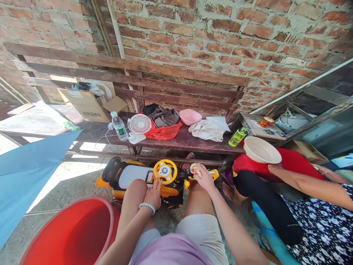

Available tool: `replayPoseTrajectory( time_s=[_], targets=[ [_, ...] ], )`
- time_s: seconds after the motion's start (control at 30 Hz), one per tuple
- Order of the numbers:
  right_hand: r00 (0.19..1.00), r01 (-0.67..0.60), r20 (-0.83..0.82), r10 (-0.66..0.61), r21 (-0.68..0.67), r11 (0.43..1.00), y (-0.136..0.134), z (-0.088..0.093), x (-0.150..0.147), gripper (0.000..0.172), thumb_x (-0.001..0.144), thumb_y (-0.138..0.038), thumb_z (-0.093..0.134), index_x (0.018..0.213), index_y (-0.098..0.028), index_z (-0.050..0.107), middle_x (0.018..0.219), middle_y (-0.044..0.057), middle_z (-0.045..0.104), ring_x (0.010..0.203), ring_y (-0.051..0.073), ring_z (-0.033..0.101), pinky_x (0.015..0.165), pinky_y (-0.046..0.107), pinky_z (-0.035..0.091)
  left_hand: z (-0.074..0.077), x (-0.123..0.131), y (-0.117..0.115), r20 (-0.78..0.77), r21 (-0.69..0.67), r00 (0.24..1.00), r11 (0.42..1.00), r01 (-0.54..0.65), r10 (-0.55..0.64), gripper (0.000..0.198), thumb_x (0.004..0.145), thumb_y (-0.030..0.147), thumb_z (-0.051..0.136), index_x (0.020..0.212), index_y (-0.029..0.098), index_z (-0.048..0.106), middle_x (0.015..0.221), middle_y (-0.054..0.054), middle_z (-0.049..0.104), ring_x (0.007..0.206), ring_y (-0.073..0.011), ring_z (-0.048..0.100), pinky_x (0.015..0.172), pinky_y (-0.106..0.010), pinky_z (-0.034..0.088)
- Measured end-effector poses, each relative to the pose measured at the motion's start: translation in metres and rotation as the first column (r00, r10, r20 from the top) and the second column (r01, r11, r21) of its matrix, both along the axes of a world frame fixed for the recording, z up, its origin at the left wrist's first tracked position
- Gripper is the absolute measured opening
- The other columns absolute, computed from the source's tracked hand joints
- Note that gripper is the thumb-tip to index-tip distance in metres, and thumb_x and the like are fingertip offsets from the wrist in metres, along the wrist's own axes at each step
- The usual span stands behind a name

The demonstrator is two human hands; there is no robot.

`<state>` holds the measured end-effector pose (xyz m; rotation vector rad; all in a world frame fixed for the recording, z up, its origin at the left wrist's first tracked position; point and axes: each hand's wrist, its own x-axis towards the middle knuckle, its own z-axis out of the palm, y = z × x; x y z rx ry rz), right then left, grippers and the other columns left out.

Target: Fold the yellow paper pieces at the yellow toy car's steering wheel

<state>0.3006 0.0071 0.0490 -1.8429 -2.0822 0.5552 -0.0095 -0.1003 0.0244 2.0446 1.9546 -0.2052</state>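
Brick wall (220, 33), wooden bench (187, 143); left hand (153, 195) open, empty; right hand (203, 177) curled round a pale lump (195, 170).

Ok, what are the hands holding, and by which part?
The right hand grips what looks like a yellow sponge by its lower part, in the fingers. The left hand holds nothing, resting open on the toy car.

a wooden bench (187, 146) holds a pink bowl (190, 117), white fan (139, 123) and water bottle (119, 127).
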Motion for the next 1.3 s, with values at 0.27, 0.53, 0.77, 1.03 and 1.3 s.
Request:
replayPoseTrajectory(
  time_s=[0.27, 0.53, 0.77, 1.03, 1.3],
  targets=[
    [0.981, 0.192, 0.122, -0.154, -0.426, 0.884, 0.056, 0.011, 0.036, 0.037, 0.073, -0.017, 0.071, 0.110, -0.018, 0.074, 0.110, 0.010, 0.076, 0.103, 0.026, 0.073, 0.089, 0.033, 0.054, -0.002, 0.000, 0.002, -0.004, -0.013, 1.000, 1.000, 0.004, -0.004, 0.083, 0.087, 0.008, 0.050, 0.167, 0.015, 0.027, 0.178, -0.018, 0.010, 0.124, -0.0301, 0.066, 0.107, -0.043, 0.047],
    [0.994, 0.072, -0.038, -0.103, -0.471, 0.879, 0.070, 0.004, -0.008, 0.018, 0.065, -0.015, 0.077, 0.081, -0.018, 0.071, 0.076, 0.002, 0.071, 0.076, 0.020, 0.070, 0.068, 0.025, 0.049, -0.006, -0.003, 0.007, 0.002, -0.067, 1.000, 0.998, 0.016, -0.016, 0.091, 0.082, 0.010, 0.051, 0.168, 0.017, 0.022, 0.178, -0.018, 0.005, 0.126, -0.0305, 0.065, 0.108, -0.043, 0.046],
    [0.984, 0.041, -0.148, -0.095, -0.333, 0.942, 0.036, -0.008, -0.015, 0.031, 0.074, -0.015, 0.067, 0.104, -0.018, 0.073, 0.098, 0.003, 0.075, 0.092, 0.018, 0.070, 0.083, 0.026, 0.053, -0.009, -0.003, 0.006, -0.016, -0.042, 1.000, 0.999, 0.019, -0.020, 0.089, 0.084, 0.009, 0.050, 0.168, 0.016, 0.022, 0.178, -0.020, 0.005, 0.124, -0.0296, 0.066, 0.107, -0.042, 0.046],
    [0.989, -0.011, -0.148, 0.001, -0.073, 0.997, -0.021, -0.033, -0.014, 0.047, 0.086, -0.021, 0.059, 0.133, -0.025, 0.067, 0.151, 0.009, 0.056, 0.129, 0.022, 0.063, 0.110, 0.034, 0.048, -0.008, -0.002, 0.005, -0.025, -0.017, 0.999, 1.000, 0.022, -0.023, 0.085, 0.087, 0.009, 0.048, 0.168, 0.017, 0.022, 0.178, -0.020, 0.008, 0.118, -0.0287, 0.068, 0.105, -0.041, 0.046],
    [0.969, -0.095, 0.208, 0.134, -0.188, 0.978, -0.048, 0.011, -0.017, 0.043, 0.091, -0.021, 0.058, 0.132, -0.031, 0.066, 0.146, 0.007, 0.059, 0.108, 0.022, 0.069, 0.091, 0.031, 0.050, 0.001, -0.002, 0.005, 0.007, -0.044, 1.000, 0.999, 0.013, -0.013, 0.090, 0.084, 0.010, 0.049, 0.169, 0.018, 0.020, 0.178, -0.019, 0.006, 0.123, -0.0303, 0.066, 0.107, -0.043, 0.045]
  ],
)
